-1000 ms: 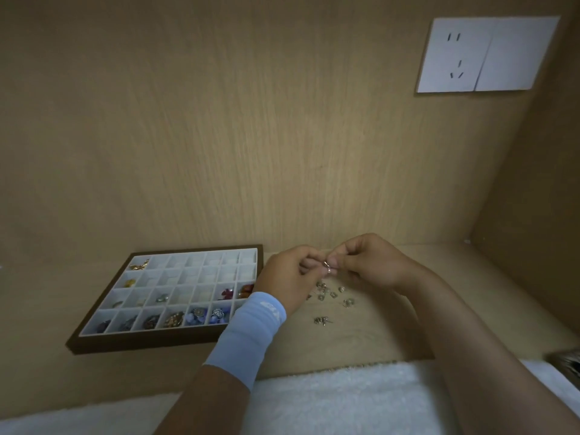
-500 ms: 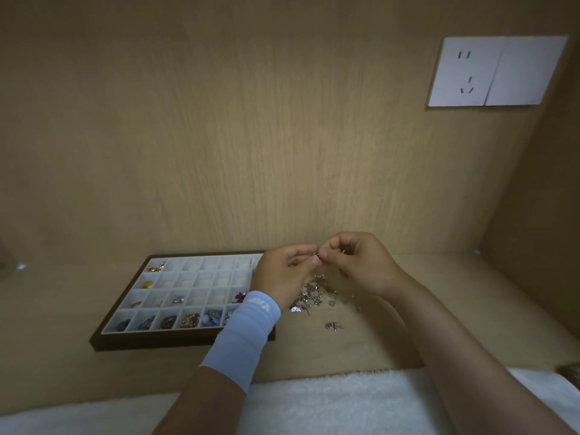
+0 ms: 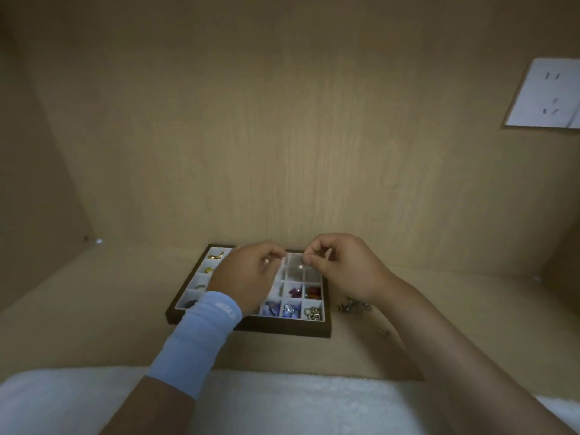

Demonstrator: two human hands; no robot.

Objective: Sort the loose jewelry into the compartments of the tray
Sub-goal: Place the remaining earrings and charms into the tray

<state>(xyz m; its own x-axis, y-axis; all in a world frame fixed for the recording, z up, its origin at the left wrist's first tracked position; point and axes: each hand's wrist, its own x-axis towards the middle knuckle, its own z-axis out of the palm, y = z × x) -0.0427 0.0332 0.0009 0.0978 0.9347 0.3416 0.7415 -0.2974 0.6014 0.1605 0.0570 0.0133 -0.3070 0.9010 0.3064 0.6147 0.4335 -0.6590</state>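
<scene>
The jewelry tray (image 3: 251,327) has a dark brown frame and white compartments; it lies on the wooden shelf at centre. Coloured pieces fill its front row, and gold pieces (image 3: 216,256) sit at the back left. My left hand (image 3: 248,274), with a light blue wrist sleeve, hovers over the tray's middle with fingers curled; whether it holds anything is hidden. My right hand (image 3: 342,265) is above the tray's back right corner and pinches a small silvery piece (image 3: 301,266) at its fingertips. The loose jewelry pile (image 3: 353,306) lies right of the tray, partly under my right wrist.
A single small piece (image 3: 384,332) lies on the shelf farther right. A white towel (image 3: 282,400) covers the near edge. The wooden back wall stands close behind the tray, with a white wall socket (image 3: 546,95) at the upper right. Side walls close in on both sides.
Both hands moved left from above the loose pile to over the tray. They were pinched together on a small piece; now they are apart, with the piece at my right fingertips.
</scene>
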